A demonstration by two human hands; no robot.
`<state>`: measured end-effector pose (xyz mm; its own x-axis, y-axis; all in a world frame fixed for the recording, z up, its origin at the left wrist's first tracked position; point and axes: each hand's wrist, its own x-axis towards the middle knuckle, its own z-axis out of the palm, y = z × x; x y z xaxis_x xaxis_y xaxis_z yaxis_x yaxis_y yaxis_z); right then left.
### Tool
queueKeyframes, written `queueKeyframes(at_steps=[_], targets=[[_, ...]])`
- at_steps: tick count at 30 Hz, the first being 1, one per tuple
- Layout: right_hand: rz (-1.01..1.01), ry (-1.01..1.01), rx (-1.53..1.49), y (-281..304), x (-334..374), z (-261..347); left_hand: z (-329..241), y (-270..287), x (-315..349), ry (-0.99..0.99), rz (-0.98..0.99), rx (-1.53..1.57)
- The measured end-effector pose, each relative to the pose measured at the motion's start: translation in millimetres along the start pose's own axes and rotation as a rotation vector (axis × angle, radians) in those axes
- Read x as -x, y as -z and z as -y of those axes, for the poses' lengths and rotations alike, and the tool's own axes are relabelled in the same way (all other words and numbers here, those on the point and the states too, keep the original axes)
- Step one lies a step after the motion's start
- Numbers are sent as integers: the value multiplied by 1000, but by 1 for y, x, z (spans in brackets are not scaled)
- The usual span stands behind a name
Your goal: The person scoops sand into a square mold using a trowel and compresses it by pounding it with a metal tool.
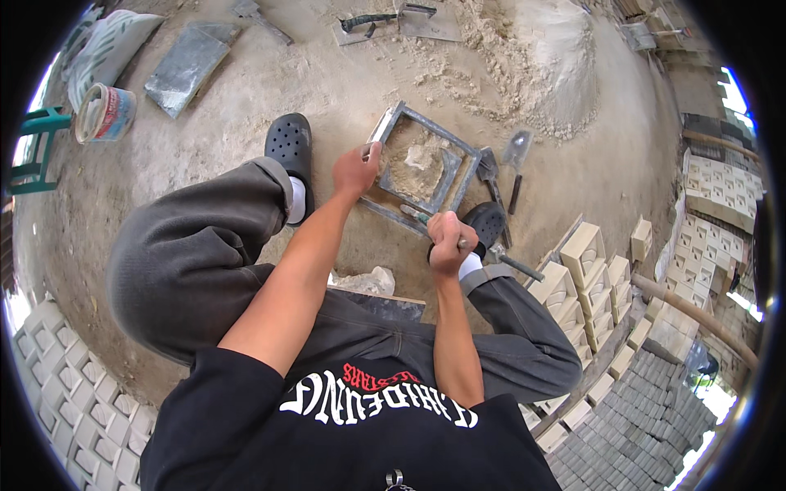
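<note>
Evidently, the left hand (357, 171) clasps the left side of a square grey metal frame (460, 141), which reaches beyond both grips and has crumbly pale powder (419, 157) within. The right hand (449, 240) is curled round a slim tool (417, 214), tip at the frame's near edge. Work looks partway: the powder seems unformed, while stacked cream moulded blocks (583, 248), right of that grip, look finished. Printing marks a white-and-red round bucket (121, 114), far left of the left grip, and the black fabric shirt (327, 450) nearer the body.
</note>
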<state>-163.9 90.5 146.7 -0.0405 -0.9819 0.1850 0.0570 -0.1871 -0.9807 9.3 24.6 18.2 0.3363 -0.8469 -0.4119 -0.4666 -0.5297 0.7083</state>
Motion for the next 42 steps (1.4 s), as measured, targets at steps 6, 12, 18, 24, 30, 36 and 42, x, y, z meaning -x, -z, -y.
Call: queueKeyframes(at_steps=[6,12,18,24,30,36,42], targets=[[68,37,181,5,0,7,0,1,2,-1,-6,-37],[-7,-15,-19,-6,-13,34,11,3,0,-4,-31,-46],[-58,9,3,-3,3,1,-1,4,3,2,-19,-5],[78,60,150,2,21,-6,-1,4,4,25,-22,19],[102,273,79,-25,16,13,5,6,-2,14,-34,-34],[82,189,260,-23,19,-4,-1,5,3,21,2,-63],[170,222,390,-27,15,-4,-7,4,3,18,-19,-22]])
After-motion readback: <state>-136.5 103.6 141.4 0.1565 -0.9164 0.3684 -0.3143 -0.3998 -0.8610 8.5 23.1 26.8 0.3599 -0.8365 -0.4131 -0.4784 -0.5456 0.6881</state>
